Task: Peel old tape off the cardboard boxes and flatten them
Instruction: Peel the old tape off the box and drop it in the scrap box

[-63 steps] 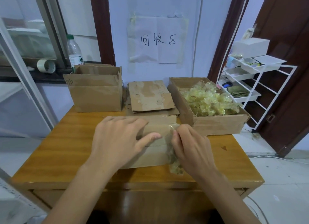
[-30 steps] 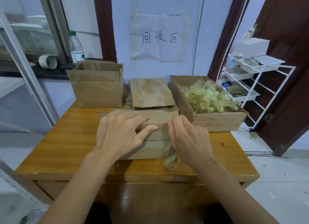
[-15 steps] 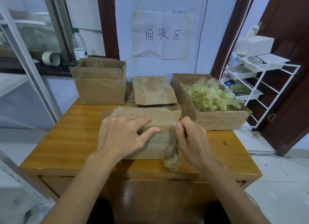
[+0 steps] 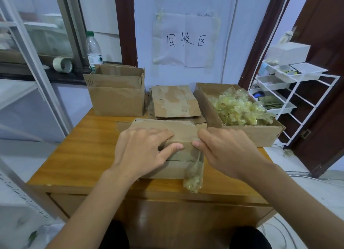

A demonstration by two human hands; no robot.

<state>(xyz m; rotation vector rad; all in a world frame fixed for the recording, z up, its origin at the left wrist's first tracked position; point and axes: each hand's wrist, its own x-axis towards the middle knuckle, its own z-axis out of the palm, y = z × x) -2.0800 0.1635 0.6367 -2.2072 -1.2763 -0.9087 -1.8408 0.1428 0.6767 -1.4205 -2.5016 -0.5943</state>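
Right hand (image 4: 226, 152) shifted toward 12 o'clock along the cardboard box (image 4: 167, 135), now pinching the clear tape strip (image 4: 194, 171) at the box top near the left thumb. More tape peeled free; the crumpled tail hangs at 6 o'clock over the table edge (image 4: 130, 187).

A brown cardboard box (image 4: 175, 137) lies near the front of the bench (image 4: 78, 146), w/ a strip of clear yellowish tape (image 4: 193, 174) partly peeled & hanging crumpled over its front right side, other boxes (image 4: 117, 98) upright behind, flattened cardboard (image 4: 175, 103) stacked mid-back.
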